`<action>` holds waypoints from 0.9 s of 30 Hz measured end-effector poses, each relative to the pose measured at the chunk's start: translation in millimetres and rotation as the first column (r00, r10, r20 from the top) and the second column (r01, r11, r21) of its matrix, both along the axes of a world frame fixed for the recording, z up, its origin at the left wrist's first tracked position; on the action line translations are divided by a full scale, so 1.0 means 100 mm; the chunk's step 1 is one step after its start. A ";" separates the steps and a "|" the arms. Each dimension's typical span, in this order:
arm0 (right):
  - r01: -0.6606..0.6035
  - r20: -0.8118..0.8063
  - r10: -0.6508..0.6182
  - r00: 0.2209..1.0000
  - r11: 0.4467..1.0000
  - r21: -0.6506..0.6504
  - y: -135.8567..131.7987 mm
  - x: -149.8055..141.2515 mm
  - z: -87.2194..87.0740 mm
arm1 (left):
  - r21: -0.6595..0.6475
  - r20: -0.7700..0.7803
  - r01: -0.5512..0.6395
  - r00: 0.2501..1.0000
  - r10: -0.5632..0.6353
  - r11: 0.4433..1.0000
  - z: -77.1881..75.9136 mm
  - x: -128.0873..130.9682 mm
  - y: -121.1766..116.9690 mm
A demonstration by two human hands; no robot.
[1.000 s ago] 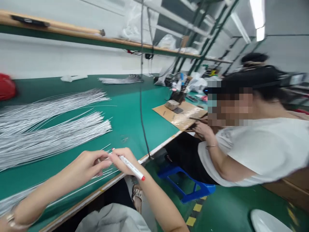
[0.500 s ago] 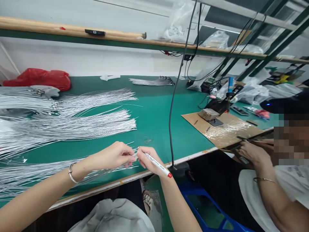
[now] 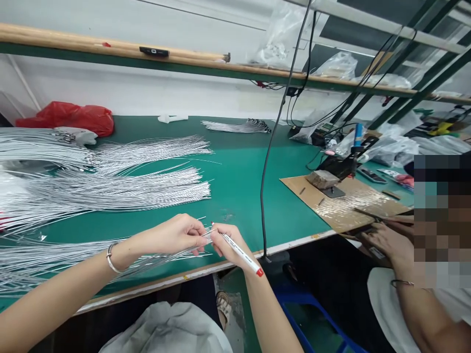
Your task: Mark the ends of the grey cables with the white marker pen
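My left hand (image 3: 176, 235) is closed, pinching the ends of a small bunch of thin silver wires (image 3: 66, 255) that lie along the near edge of the green bench (image 3: 243, 181). A silver bracelet sits on that wrist. My right hand (image 3: 226, 240) grips a white marker pen (image 3: 239, 250) with a red cap, its tip held against the wire ends by my left fingers. Large fans of the same silver wires (image 3: 121, 189) spread across the bench to the left.
A black cable (image 3: 268, 162) hangs down to the bench edge just right of my hands. A co-worker's hands (image 3: 386, 240) work at a cardboard sheet (image 3: 342, 201) with a small tool. A red bag (image 3: 69, 117) lies far left, another wire bunch (image 3: 239, 126) at the back.
The view has swung left, away from the co-worker and back to the bench. My hands stay together at the wire ends, pen still in the right.
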State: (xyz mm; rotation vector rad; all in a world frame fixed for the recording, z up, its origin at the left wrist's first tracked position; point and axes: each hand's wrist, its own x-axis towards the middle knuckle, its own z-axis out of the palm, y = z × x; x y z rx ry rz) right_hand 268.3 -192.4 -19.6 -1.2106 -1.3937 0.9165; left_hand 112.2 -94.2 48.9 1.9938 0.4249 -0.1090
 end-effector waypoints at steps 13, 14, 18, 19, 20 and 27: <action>0.040 0.097 -0.044 0.994 0.998 0.039 0.01 -0.04 0.00 | -0.146 -0.014 -0.047 0.999 0.046 0.988 -0.12 0.01 0.04; 0.032 0.089 -0.034 0.995 0.999 0.026 0.01 -0.03 0.00 | -0.160 -0.005 -0.049 0.999 0.049 0.986 -0.11 0.00 0.04; -0.015 0.062 0.014 0.998 1.000 0.016 0.00 0.00 -0.01 | -0.172 0.051 -0.049 0.997 0.058 0.984 -0.07 0.01 0.04; -0.032 0.062 0.030 0.998 0.999 0.021 0.00 0.01 0.00 | -0.169 0.062 -0.050 0.996 0.061 0.984 -0.07 0.01 0.04; -0.048 0.063 0.047 0.997 0.999 0.024 -0.01 0.02 0.00 | -0.173 0.067 -0.050 0.996 0.063 0.984 -0.06 0.01 0.04; -0.029 0.076 0.027 0.997 0.999 0.017 -0.03 0.00 0.00 | -0.118 0.016 -0.048 0.999 0.050 0.992 -0.12 -0.02 0.04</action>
